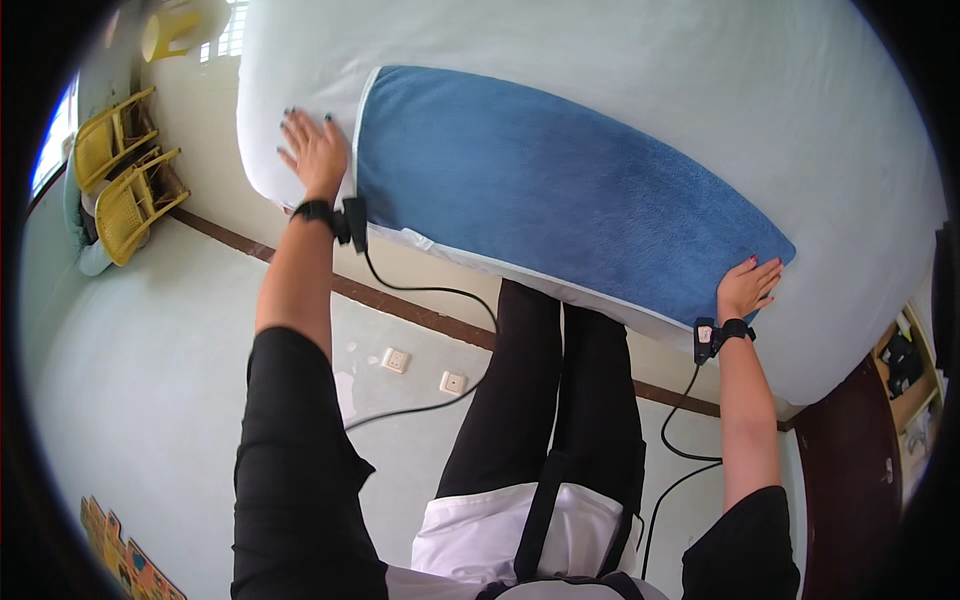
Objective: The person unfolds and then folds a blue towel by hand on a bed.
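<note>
A blue towel with a pale edging [555,180] lies spread along the near side of a bed or table covered with a white sheet [637,60]. My left hand [313,154] is just beyond the towel's left edge, over the white sheet, fingers spread and holding nothing; whether it touches the sheet cannot be told. My right hand [748,288] rests flat on the towel near its right corner, fingers slightly apart. Each wrist wears a black strap with a small device and a cable.
Yellow chairs [124,214] stand at the far left, near a window, with a yellow stool [169,34] farther up. Wall sockets [395,360] show on the pale wall behind my legs. A dark red door or panel [847,442] and a wooden shelf with items [904,360] are at the right.
</note>
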`<action>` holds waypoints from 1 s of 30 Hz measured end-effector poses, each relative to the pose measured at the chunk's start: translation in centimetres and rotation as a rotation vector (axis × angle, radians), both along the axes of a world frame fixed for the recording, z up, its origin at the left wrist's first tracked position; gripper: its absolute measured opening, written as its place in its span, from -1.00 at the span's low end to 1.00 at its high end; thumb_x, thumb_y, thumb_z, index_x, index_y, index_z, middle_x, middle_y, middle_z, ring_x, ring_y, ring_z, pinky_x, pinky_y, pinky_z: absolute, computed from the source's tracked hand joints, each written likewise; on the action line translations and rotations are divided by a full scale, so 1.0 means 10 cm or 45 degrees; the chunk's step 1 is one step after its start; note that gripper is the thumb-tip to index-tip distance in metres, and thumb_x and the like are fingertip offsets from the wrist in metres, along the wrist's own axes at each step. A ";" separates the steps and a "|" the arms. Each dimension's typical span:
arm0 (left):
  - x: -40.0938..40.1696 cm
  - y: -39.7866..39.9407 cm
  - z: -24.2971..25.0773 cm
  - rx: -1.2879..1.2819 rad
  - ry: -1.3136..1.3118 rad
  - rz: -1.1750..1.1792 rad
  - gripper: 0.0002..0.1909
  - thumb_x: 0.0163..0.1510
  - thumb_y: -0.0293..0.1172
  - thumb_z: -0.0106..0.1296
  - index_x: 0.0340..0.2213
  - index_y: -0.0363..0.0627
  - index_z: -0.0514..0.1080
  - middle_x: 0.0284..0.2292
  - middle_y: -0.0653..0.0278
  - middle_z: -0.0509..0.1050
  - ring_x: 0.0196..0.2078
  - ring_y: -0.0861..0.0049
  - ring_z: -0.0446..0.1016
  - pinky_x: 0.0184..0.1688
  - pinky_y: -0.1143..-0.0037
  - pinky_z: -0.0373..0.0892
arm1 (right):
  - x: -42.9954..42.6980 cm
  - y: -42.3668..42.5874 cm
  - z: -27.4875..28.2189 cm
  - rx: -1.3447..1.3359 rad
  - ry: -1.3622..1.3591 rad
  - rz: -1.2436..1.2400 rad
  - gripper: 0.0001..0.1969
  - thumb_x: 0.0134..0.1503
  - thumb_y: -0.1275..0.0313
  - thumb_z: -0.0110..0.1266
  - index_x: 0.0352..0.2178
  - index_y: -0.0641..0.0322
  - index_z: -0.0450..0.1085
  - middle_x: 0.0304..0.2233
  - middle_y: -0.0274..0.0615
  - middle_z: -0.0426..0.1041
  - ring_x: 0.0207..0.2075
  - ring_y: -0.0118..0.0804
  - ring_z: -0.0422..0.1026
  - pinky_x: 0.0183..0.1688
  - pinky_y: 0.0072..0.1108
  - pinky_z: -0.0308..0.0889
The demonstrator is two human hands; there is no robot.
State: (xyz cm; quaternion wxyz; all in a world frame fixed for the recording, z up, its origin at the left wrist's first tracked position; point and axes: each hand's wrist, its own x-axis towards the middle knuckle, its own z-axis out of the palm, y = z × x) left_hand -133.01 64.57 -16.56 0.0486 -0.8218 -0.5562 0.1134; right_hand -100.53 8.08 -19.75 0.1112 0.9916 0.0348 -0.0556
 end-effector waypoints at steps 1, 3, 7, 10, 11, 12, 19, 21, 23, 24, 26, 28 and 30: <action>-0.16 -0.05 0.12 -0.016 -0.053 0.055 -0.31 0.12 -0.03 -0.42 0.14 -0.26 -0.16 0.19 0.01 -0.18 0.25 0.17 -0.27 0.19 0.11 -0.26 | -0.01 -0.01 0.01 0.001 0.054 -0.071 -0.43 0.18 0.16 -0.47 0.15 0.24 -0.15 0.20 -0.09 -0.11 0.22 -0.10 -0.14 0.18 -0.18 -0.23; -0.33 -0.25 0.43 -0.033 -0.096 0.316 -0.31 0.12 -0.04 -0.38 0.13 -0.30 -0.13 0.17 -0.10 -0.17 0.24 0.07 -0.24 0.18 0.12 -0.19 | 0.00 -0.06 0.10 0.044 0.042 -0.409 -0.44 0.17 0.14 -0.48 0.11 0.29 -0.06 0.17 -0.01 -0.05 0.20 -0.06 -0.07 0.17 -0.25 -0.14; -0.14 -1.12 1.32 -0.270 -0.454 -0.020 -0.39 0.08 -0.29 -0.16 0.11 -0.26 -0.03 0.14 -0.18 -0.09 0.20 -0.02 -0.13 0.16 0.16 -0.12 | 0.01 -0.25 0.49 0.465 -0.176 -1.396 -0.48 0.16 0.15 -0.45 -0.15 0.46 0.21 -0.04 0.24 0.19 -0.02 0.10 0.23 -0.04 -0.14 0.16; 0.42 -1.98 2.11 -0.624 -0.733 -0.237 -0.40 0.02 -0.42 -0.07 0.10 -0.18 0.03 0.12 -0.09 0.01 0.20 0.06 -0.10 0.16 0.16 -0.15 | -0.14 -0.32 0.91 0.678 -0.194 -1.563 -0.51 0.16 0.19 -0.41 -0.14 0.47 0.21 -0.09 0.26 0.26 -0.06 0.17 0.27 -0.03 -0.23 0.20; 0.62 -2.23 2.38 -0.743 -0.841 -0.323 -0.41 0.00 -0.44 -0.05 0.08 -0.16 0.06 0.12 -0.04 0.04 0.21 0.10 -0.09 0.16 0.12 -0.17 | -0.25 -0.32 1.03 0.784 -0.157 -1.513 -0.52 0.16 0.21 -0.40 -0.12 0.47 0.20 -0.09 0.25 0.26 -0.05 0.17 0.26 -0.02 -0.24 0.19; 0.82 -2.51 2.68 -0.794 -0.717 -0.380 -0.44 0.01 -0.43 -0.06 0.06 -0.15 0.09 0.10 0.02 0.09 0.21 0.14 -0.08 0.15 0.07 -0.19 | -0.36 -0.35 1.17 0.895 -0.143 -1.448 -0.53 0.16 0.22 -0.41 -0.08 0.44 0.18 -0.06 0.24 0.24 -0.04 0.17 0.25 0.01 -0.28 0.18; 1.35 -3.23 4.18 -0.911 -0.751 -1.093 -0.64 0.01 -0.44 -0.11 -0.10 -0.14 0.26 -0.14 0.12 0.37 0.11 0.16 0.13 0.11 0.08 -0.08 | -0.70 -0.87 1.56 1.608 0.109 -1.604 -0.62 0.04 0.22 -0.18 -0.22 0.30 0.32 -0.22 0.03 0.41 -0.23 -0.06 0.42 -0.13 -0.26 0.26; 1.13 -3.10 4.41 -1.147 -0.872 -1.285 -0.73 0.00 -0.44 -0.11 -0.20 -0.17 0.34 -0.29 0.14 0.43 -0.13 0.19 0.36 0.01 0.24 0.15 | -0.88 -1.10 1.67 1.737 0.902 -1.343 -0.63 0.06 0.19 -0.17 -0.21 0.22 0.30 -0.30 -0.04 0.43 -0.27 -0.17 0.45 -0.25 -0.36 0.30; 0.84 -2.97 4.57 -0.822 -0.958 -1.432 -0.86 -0.04 -0.52 -0.11 -0.38 -0.20 0.38 -0.44 0.13 0.44 -0.33 0.20 0.40 -0.16 0.33 0.26 | -1.10 -1.24 1.76 1.750 1.028 -1.261 -0.63 0.06 0.18 -0.15 -0.21 0.23 0.29 -0.35 -0.06 0.45 -0.33 -0.23 0.46 -0.35 -0.49 0.30; 0.64 -2.88 4.66 -0.806 -0.964 -1.419 -0.89 -0.06 -0.54 -0.11 -0.42 -0.20 0.38 -0.46 0.12 0.44 -0.34 0.20 0.40 -0.19 0.32 0.26 | -1.26 -1.33 1.83 1.643 0.983 -1.203 -0.63 0.06 0.18 -0.14 -0.22 0.23 0.30 -0.34 -0.08 0.45 -0.34 -0.25 0.46 -0.35 -0.50 0.30; 0.22 -2.74 4.85 -0.820 -1.028 -1.311 -0.92 -0.08 -0.61 -0.15 -0.53 -0.25 0.36 -0.53 0.10 0.41 -0.40 0.16 0.37 -0.31 0.34 0.27 | -1.72 -1.50 1.96 1.623 0.731 -1.144 -0.65 0.05 0.17 -0.12 -0.27 0.22 0.32 -0.35 -0.13 0.45 -0.37 -0.27 0.45 -0.36 -0.50 0.31; -0.27 -2.61 4.96 -0.767 -1.033 -1.193 -0.88 -0.07 -0.64 -0.19 -0.56 -0.29 0.37 -0.54 0.10 0.43 -0.42 0.18 0.37 -0.34 0.33 0.28 | -2.28 -1.68 2.01 1.761 0.645 -1.257 -0.66 0.06 0.17 -0.12 -0.29 0.22 0.33 -0.36 -0.13 0.45 -0.38 -0.27 0.45 -0.36 -0.50 0.31; -0.71 -2.54 5.02 -0.706 -1.082 -1.078 -0.84 -0.03 -0.62 -0.21 -0.60 -0.30 0.36 -0.55 0.10 0.44 -0.44 0.21 0.38 -0.36 0.36 0.29 | -2.84 -1.83 1.96 1.981 0.466 -1.400 -0.69 0.07 0.20 -0.15 -0.30 0.22 0.34 -0.40 -0.15 0.46 -0.40 -0.26 0.45 -0.39 -0.49 0.32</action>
